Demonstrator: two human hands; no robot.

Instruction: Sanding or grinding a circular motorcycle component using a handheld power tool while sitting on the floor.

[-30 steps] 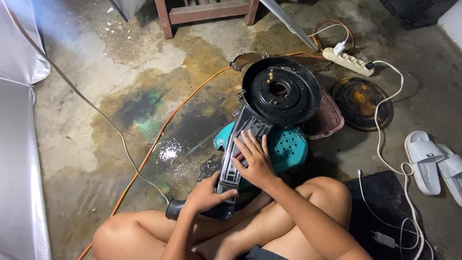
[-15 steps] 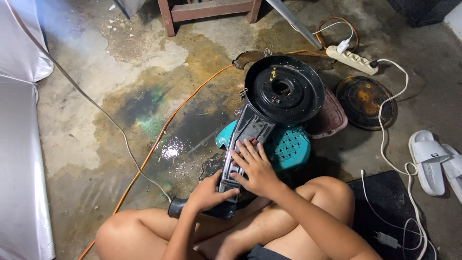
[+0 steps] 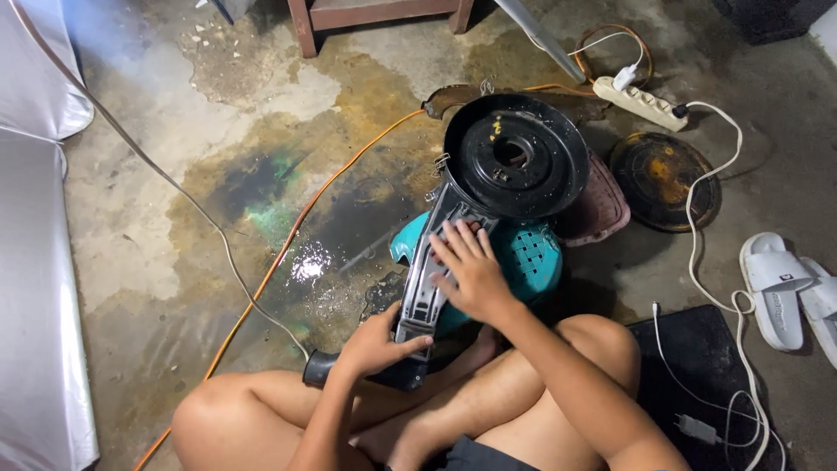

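Observation:
A black plastic housing lies in front of me on the floor: a round, dish-like head (image 3: 516, 155) with a hole in its middle, and a long grey ribbed neck (image 3: 423, 296) running back toward my legs. My right hand (image 3: 469, 269) lies flat on the neck, fingers spread, just below the round head. My left hand (image 3: 377, 343) grips the neck's near end, beside a short black tube (image 3: 319, 369). The housing rests on a teal plastic stool (image 3: 530, 260).
An orange cable (image 3: 288, 249) and a grey cord (image 3: 187, 205) cross the wet, stained concrete floor. A white power strip (image 3: 643, 103), a round dark lid (image 3: 664, 179), a pink basket (image 3: 602, 214), white sandals (image 3: 780, 283) and a black mat (image 3: 697, 366) lie to the right. White sheeting (image 3: 35, 262) is at left.
The view has shifted slightly. My right hand has slid a little up the neck toward the round head. The left hand keeps its grip at the near end.

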